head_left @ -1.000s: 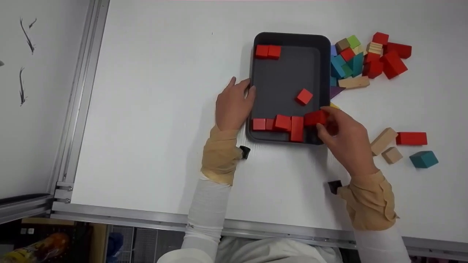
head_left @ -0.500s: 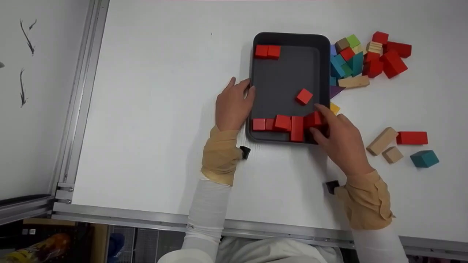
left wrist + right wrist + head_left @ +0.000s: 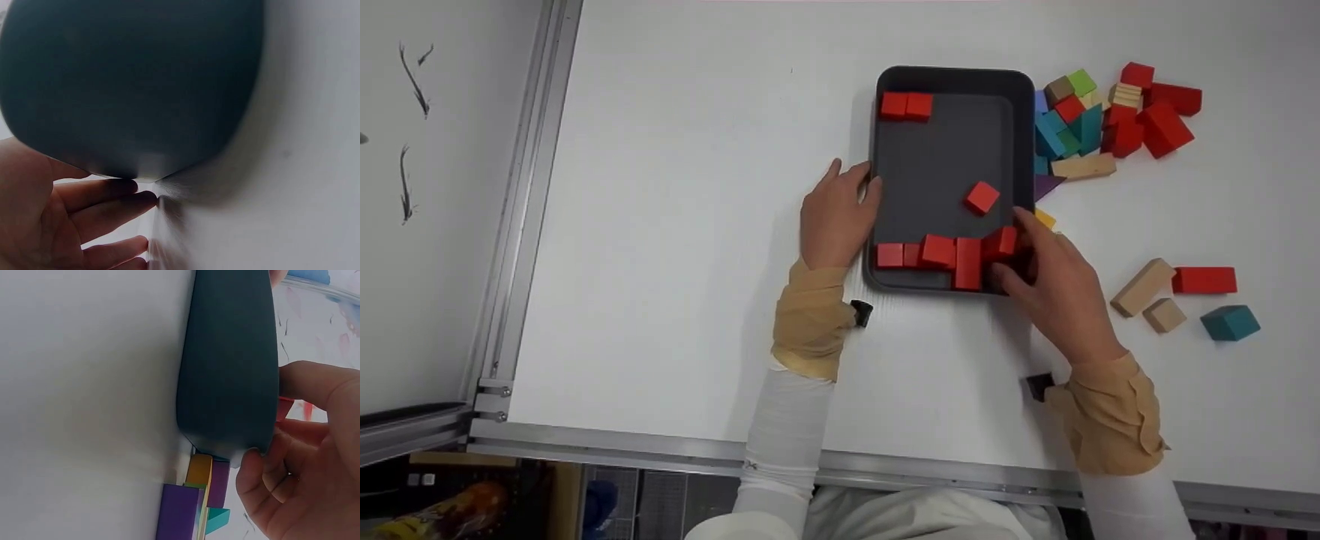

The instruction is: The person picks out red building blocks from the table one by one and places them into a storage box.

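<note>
White table (image 3: 682,225) carries a dark grey tray (image 3: 941,161). A mixed cluster of coloured blocks (image 3: 1089,129) lies beyond the tray's right wall. Left hand (image 3: 836,217): fingers extended, touching the left wall. Right hand (image 3: 1065,292): over the near right corner, thumb and forefinger gripping a red block (image 3: 1000,243) inside the tray, just beside a long red block (image 3: 967,262). Two red cubes (image 3: 919,106) occupy the far left corner.

The tray (image 3: 945,161) was dark grey, the blocks (image 3: 968,264) inside it plain red. The far right pile (image 3: 1121,118) mixed red, teal, green and purple, with one pale striped block (image 3: 1126,95). The table (image 3: 682,202) was white, the wrist wraps (image 3: 812,319) tan.
</note>
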A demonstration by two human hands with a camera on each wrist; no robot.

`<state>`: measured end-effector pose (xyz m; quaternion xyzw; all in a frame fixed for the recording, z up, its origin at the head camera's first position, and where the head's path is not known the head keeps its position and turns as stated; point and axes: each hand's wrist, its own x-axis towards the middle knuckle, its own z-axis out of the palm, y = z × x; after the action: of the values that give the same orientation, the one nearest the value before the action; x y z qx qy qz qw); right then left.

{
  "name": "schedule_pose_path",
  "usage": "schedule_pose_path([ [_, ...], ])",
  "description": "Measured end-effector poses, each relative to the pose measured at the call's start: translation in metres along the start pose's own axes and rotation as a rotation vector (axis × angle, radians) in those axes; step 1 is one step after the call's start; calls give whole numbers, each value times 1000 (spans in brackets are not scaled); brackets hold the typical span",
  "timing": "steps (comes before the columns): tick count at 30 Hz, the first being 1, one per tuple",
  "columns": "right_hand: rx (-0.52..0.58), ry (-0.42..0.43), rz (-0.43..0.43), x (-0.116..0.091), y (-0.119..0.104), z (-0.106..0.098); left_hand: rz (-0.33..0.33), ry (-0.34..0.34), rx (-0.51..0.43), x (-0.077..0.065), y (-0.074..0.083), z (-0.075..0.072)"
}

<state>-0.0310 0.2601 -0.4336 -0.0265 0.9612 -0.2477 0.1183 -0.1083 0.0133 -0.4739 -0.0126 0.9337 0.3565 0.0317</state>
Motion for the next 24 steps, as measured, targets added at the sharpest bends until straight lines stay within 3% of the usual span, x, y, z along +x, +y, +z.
schedule_pose_path([
  [5, 65, 31, -25, -3, 0, -1, -12, 4, -21, 1, -1, -1],
  [11, 170, 136, -27, -9, 4, -5, -11, 3, -24, 2, -3, -2],
  [24, 293, 456, 246, -26, 46, -19, -16, -14, -16, 1, -1, 1],
])
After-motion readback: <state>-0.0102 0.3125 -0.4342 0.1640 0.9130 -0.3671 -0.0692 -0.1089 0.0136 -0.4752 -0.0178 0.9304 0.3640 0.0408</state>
